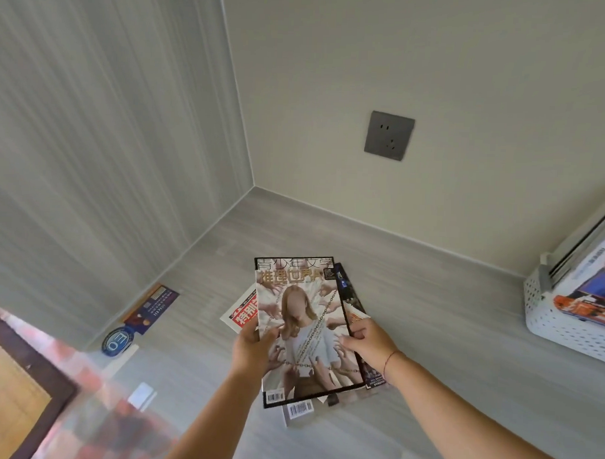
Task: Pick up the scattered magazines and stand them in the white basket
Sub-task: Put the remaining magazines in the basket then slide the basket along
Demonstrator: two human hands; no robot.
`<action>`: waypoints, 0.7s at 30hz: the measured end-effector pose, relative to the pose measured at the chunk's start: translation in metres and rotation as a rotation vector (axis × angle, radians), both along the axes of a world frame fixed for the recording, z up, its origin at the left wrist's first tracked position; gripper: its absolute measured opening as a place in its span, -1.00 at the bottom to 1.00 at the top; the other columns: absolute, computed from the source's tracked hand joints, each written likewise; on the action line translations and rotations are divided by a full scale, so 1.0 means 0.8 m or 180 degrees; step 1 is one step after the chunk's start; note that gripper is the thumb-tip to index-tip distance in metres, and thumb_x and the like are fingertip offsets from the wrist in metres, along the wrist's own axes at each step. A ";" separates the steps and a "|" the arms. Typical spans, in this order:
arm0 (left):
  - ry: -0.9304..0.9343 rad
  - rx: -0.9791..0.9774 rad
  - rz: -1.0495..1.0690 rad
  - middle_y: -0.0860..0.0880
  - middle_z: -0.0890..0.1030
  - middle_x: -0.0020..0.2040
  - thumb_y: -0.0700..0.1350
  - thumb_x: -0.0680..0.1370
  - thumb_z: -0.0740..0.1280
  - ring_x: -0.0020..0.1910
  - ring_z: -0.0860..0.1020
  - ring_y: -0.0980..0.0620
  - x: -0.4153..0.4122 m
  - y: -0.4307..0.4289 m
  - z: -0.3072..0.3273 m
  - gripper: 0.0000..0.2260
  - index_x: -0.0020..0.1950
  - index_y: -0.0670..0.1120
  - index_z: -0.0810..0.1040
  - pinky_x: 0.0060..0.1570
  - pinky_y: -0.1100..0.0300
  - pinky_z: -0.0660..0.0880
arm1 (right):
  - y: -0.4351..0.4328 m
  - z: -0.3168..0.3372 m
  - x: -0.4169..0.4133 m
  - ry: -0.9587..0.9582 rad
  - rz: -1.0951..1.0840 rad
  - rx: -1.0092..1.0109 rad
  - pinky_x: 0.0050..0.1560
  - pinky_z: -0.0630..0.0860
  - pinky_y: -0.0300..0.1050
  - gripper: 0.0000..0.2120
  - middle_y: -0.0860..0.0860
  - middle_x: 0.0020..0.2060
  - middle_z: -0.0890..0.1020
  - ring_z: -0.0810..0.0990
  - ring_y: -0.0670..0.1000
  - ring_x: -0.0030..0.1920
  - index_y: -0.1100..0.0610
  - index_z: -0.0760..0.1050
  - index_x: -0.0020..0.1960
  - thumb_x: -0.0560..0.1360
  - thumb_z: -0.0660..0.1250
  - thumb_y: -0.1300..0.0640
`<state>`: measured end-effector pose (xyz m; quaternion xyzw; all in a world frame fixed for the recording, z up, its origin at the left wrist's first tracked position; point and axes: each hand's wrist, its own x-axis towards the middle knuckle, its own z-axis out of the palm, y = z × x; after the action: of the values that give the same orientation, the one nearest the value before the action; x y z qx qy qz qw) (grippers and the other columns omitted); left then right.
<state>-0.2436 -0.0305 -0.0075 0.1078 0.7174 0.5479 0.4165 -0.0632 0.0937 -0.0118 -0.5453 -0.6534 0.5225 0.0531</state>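
- The left hand (252, 347) and right hand (371, 341) each grip a side edge of a loose stack (303, 318) of magazines, held flat above the floor (428, 319).
- Gathering looks nearly done, though one magazine (151, 308) lies uncollected at far left.
- Next, the stack should go right to the basket (558, 327), turned upright beside those already inside.

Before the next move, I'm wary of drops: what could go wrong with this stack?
The stack is fanned, with lower issues poking out below and sideways. Held only at its edges by the left hand and right hand, one might slip out. The basket already holds tilted magazines, so the whole stack may not fit easily. The floor magazine by the wall could be missed.
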 end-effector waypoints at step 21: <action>0.0596 0.0908 -0.1882 0.10 0.69 -0.36 -0.27 0.46 0.37 -0.39 0.62 0.26 0.296 0.243 0.142 -0.88 -0.14 -0.13 0.70 -0.44 0.44 0.47 | 0.105 0.124 0.367 0.1323 -0.2281 0.0836 -0.03 0.54 -0.02 -0.83 0.17 -0.16 0.72 0.67 0.09 -0.08 0.01 0.66 -0.27 0.39 0.41 0.26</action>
<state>-0.0064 0.1640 0.1060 0.4181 0.6064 0.4860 0.4703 0.2301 0.1773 0.0870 -0.6095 -0.4592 0.4821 0.4304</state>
